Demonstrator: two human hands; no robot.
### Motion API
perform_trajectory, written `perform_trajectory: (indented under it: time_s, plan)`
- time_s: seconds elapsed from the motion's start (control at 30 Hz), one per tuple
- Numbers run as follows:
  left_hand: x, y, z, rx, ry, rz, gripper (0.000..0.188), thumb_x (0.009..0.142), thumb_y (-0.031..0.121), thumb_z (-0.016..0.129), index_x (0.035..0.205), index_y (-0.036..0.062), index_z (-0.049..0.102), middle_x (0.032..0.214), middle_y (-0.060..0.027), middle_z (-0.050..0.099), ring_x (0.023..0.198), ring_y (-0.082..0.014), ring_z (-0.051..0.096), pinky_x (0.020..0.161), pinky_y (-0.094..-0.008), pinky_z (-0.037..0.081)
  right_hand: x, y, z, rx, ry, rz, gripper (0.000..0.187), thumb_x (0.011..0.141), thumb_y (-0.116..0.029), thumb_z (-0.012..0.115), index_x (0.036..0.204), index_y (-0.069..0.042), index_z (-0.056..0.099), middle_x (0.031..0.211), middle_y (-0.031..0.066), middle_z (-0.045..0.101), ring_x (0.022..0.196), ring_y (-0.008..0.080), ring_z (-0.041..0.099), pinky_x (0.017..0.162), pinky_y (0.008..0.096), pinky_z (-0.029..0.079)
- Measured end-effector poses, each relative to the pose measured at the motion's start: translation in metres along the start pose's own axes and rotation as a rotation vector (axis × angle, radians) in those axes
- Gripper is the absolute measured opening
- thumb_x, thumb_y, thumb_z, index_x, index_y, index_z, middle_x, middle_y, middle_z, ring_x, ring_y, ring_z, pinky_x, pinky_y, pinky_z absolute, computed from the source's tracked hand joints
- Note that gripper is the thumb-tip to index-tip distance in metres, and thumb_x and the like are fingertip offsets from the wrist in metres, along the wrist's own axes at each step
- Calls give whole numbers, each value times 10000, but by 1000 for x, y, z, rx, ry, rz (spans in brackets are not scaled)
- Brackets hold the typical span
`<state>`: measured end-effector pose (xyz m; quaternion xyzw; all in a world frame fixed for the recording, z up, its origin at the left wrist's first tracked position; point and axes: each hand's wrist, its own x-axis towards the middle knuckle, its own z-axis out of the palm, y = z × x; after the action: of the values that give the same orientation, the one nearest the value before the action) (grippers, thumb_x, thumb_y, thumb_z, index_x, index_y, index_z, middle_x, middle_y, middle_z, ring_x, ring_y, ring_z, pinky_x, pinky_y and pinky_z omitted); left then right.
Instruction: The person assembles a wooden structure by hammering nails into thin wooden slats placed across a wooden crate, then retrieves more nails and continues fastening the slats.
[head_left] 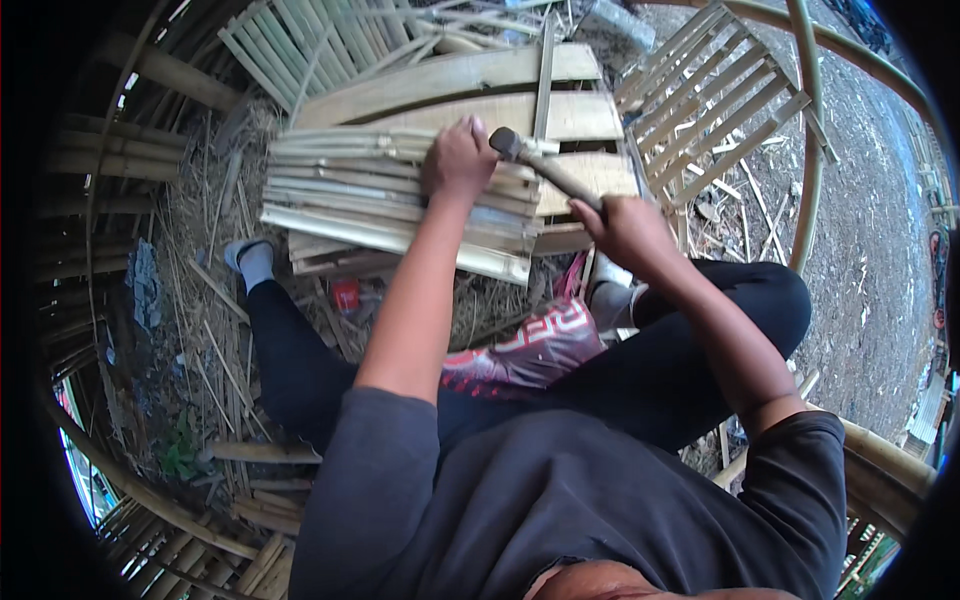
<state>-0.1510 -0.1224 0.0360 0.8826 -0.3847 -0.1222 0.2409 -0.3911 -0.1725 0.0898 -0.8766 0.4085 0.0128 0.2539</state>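
Observation:
My right hand (630, 235) is wrapped round the wooden handle of a hammer (558, 178). The dark hammer head is raised just beside my left hand (460, 162), over the slatted panel. That left hand is closed and rests on the upper slats; whatever its fingers pinch is too small or hidden to name. Beneath it lies a panel of split bamboo slats (370, 205) set side by side, running left to right. The panel rests on a low bench of wide pale planks (470, 72), which show behind it and at its right.
Another slatted bamboo panel (715, 90) leans at the far right, and more slats (290, 45) lie at the far left. A small red object (345, 295) is on the littered ground. Bamboo poles (805, 150) curve along the right. My legs straddle a printed cloth (530, 350).

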Motion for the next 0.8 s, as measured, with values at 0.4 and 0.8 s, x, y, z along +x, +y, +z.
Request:
perform_trajectory:
  time_s: [0.4,0.8]
  plan:
    - [9,-41,18,-132,269,398,243,930,189,628,1060,31,760,1204,-146,718,1215,-316,632,1094,-409,457,1,-3,-42,576,-214,317,649,1022,-593,518,694,-35,564,563,-29,455,444,76,422,394,289,324]
    - [16,-35,11,-113,168,450,151,884,163,699,970,43,730,1237,-131,691,1216,-334,613,1048,-418,472,36,29,-35,813,-182,437,591,999,-616,544,752,-80,522,587,6,469,416,110,406,387,296,331]
